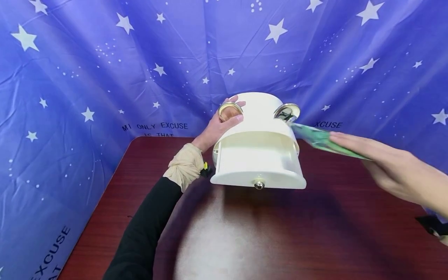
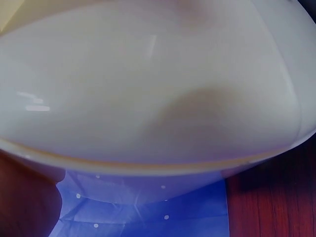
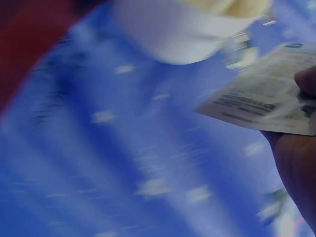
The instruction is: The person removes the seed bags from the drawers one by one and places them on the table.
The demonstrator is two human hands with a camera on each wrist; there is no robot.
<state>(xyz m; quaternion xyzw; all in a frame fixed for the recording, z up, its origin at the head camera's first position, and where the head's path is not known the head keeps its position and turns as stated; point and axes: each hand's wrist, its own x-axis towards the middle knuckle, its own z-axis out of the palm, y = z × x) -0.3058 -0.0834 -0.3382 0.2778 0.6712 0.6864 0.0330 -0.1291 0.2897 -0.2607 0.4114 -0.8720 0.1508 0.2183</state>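
Note:
A white rounded box [image 1: 260, 112] stands at the far side of the table, its front drawer [image 1: 259, 163] pulled out, a small metal knob [image 1: 259, 185] on the drawer front. Gold rings sit on its upper left [image 1: 230, 111] and upper right [image 1: 287, 112]. My left hand [image 1: 224, 123] grips the box's upper left side at the ring; the left wrist view is filled by the box's white wall [image 2: 148, 89]. My right hand [image 1: 381, 159] holds green paper notes [image 1: 315, 138] flat, their tip beside the right ring. The right wrist view shows the notes [image 3: 261, 98] pinched in that hand [image 3: 296, 158].
The dark red wooden table [image 1: 315, 233] stretches toward me in front of the box. A blue star-printed cloth [image 1: 70, 77] hangs behind and on both sides, close to the box's back.

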